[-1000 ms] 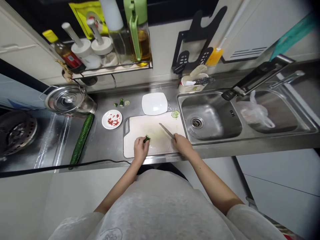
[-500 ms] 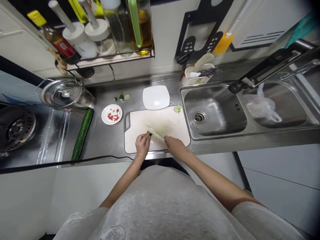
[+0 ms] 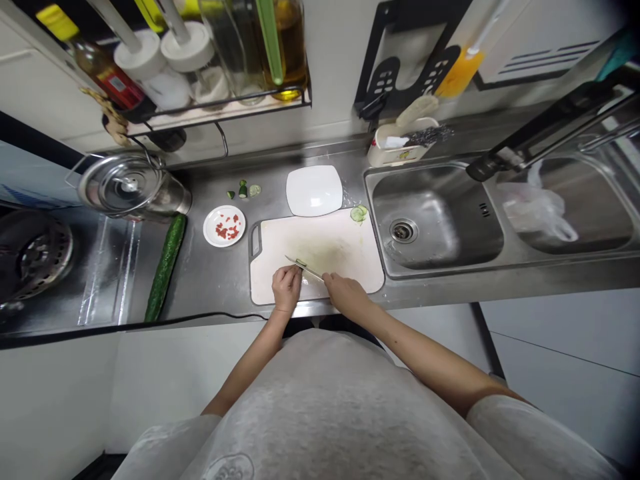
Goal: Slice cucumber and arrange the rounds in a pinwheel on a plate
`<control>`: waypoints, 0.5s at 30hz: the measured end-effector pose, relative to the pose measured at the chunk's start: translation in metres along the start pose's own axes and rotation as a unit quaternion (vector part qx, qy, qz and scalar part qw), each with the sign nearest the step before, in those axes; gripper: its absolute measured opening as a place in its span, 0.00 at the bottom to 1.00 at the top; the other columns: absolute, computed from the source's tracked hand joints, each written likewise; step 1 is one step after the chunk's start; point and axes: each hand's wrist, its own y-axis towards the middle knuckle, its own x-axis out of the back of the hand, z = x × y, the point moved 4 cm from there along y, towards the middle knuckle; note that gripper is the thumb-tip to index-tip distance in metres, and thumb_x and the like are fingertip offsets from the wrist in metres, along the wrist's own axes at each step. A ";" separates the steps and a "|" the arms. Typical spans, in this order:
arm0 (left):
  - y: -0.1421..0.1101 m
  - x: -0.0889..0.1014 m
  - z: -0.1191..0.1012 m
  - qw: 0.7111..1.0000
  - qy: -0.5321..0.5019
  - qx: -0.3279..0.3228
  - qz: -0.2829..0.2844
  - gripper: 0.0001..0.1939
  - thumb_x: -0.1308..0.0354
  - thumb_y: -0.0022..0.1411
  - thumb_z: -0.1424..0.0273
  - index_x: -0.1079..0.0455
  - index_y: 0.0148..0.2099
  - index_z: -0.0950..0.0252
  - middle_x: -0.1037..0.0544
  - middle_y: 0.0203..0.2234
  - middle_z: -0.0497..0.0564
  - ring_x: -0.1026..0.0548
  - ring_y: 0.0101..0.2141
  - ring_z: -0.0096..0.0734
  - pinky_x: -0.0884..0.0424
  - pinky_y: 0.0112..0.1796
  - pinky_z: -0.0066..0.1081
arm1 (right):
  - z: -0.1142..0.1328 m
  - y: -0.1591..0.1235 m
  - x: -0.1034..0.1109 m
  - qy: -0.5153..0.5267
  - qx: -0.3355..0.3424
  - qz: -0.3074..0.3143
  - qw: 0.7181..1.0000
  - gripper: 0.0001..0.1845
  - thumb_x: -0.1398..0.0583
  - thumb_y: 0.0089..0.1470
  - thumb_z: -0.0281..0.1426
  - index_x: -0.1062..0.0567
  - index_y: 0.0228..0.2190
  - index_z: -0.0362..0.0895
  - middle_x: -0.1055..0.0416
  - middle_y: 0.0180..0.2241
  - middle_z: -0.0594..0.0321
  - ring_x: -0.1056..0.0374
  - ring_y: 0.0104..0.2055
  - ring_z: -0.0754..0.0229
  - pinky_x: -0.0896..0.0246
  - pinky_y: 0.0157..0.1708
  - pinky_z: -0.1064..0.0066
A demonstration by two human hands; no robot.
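Observation:
On the white cutting board (image 3: 350,247), my left hand (image 3: 287,288) pinches a small piece of cucumber (image 3: 301,262), mostly hidden by fingers and blade. My right hand (image 3: 345,293) is closed round the handle of a knife (image 3: 313,272). The blade points left and lies against the cucumber piece, its tip just past my left fingertips. Thin cucumber slices (image 3: 359,213) rest at the board's far right corner. Behind the board is a white square plate (image 3: 314,191). A small round plate (image 3: 210,230) with chopped red bits stands to the left.
A whole cucumber (image 3: 166,268) lies on the counter at left, near a lidded steel pot (image 3: 173,197). Cucumber end pieces (image 3: 243,191) sit behind the round plate. A steel sink (image 3: 435,220) borders the board's right side. A black cord (image 3: 200,317) runs along the counter's front edge.
The knife has shifted slightly left, and its blade has turned from lying flatter to more upright against the cucumber piece. My left hand keeps its pinch. The view has moved a little.

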 end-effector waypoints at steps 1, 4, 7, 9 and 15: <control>0.000 0.000 0.000 1.000 -0.001 0.000 0.001 0.08 0.46 0.63 0.69 0.25 0.39 0.63 0.24 0.32 0.53 0.27 0.36 0.30 0.31 0.40 0.33 | 0.000 0.000 0.001 -0.003 0.001 -0.003 1.000 0.14 0.55 0.61 0.21 0.35 0.44 0.41 0.29 0.38 0.53 0.28 0.39 0.54 0.39 0.35 0.70; 0.001 0.000 0.000 1.000 -0.002 0.003 0.002 0.08 0.46 0.63 0.69 0.25 0.39 0.63 0.25 0.31 0.52 0.27 0.36 0.30 0.31 0.40 0.33 | 0.002 -0.001 0.003 -0.012 0.004 -0.008 1.000 0.15 0.57 0.61 0.22 0.35 0.44 0.42 0.29 0.38 0.52 0.28 0.39 0.53 0.38 0.34 0.69; 0.001 -0.001 0.001 1.000 0.005 0.004 0.005 0.09 0.47 0.63 0.69 0.26 0.38 0.63 0.25 0.31 0.52 0.28 0.35 0.30 0.32 0.39 0.33 | 0.003 -0.001 0.005 -0.019 0.004 0.000 1.000 0.15 0.57 0.62 0.22 0.36 0.45 0.42 0.30 0.39 0.51 0.27 0.39 0.54 0.38 0.34 0.69; 0.001 -0.001 0.001 1.000 0.011 0.001 0.007 0.09 0.47 0.63 0.69 0.26 0.37 0.63 0.26 0.31 0.52 0.28 0.35 0.30 0.32 0.39 0.33 | 0.004 0.000 0.006 -0.022 0.003 0.010 1.000 0.14 0.56 0.62 0.22 0.36 0.45 0.42 0.30 0.40 0.51 0.27 0.40 0.55 0.38 0.35 0.70; 0.001 -0.001 0.001 1.000 0.021 -0.008 0.014 0.08 0.47 0.63 0.70 0.27 0.35 0.64 0.26 0.30 0.52 0.30 0.35 0.31 0.33 0.39 0.33 | 0.004 0.003 0.009 -0.014 0.010 0.011 1.000 0.16 0.56 0.61 0.21 0.35 0.46 0.42 0.29 0.41 0.51 0.27 0.39 0.54 0.38 0.34 0.69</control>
